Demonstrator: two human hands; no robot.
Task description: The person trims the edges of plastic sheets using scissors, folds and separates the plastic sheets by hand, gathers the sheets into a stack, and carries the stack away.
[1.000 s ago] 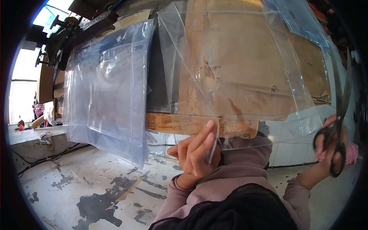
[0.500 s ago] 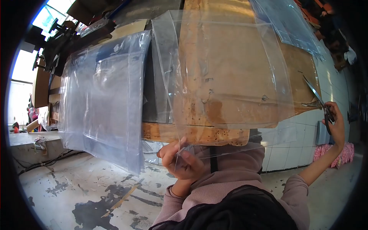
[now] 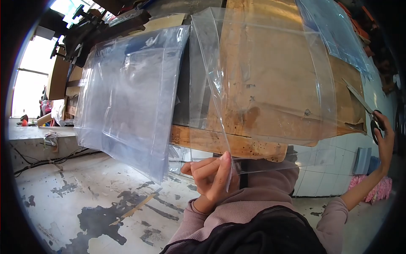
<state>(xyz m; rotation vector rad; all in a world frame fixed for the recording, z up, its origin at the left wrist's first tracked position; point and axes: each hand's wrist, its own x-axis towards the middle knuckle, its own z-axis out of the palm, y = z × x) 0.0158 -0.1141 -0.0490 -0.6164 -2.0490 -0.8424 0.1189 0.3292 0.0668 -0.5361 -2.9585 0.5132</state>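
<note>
My left hand pinches the near edge of a clear plastic sheet, close to my waist. The sheet lies flat over the worn wooden table, its near part hanging past the edge, with a folded strip rising from my fingers. Out to the far right, my right hand is closed around the black handles of a pair of scissors. Their blades point up and left, above brown paper on the table; whether they touch it I cannot tell.
To the left, a stack of clear plastic sheets hangs over the table edge. More bluish plastic lies at the back right. A dark metal machine stands at the back left. A pink fluffy cloth is low on the right.
My left hand has turned and now pinches the sheet's edge between thumb and finger, lifting a folded strip. The view has shifted, so things appear farther right. The scissors remain in my right hand.
</note>
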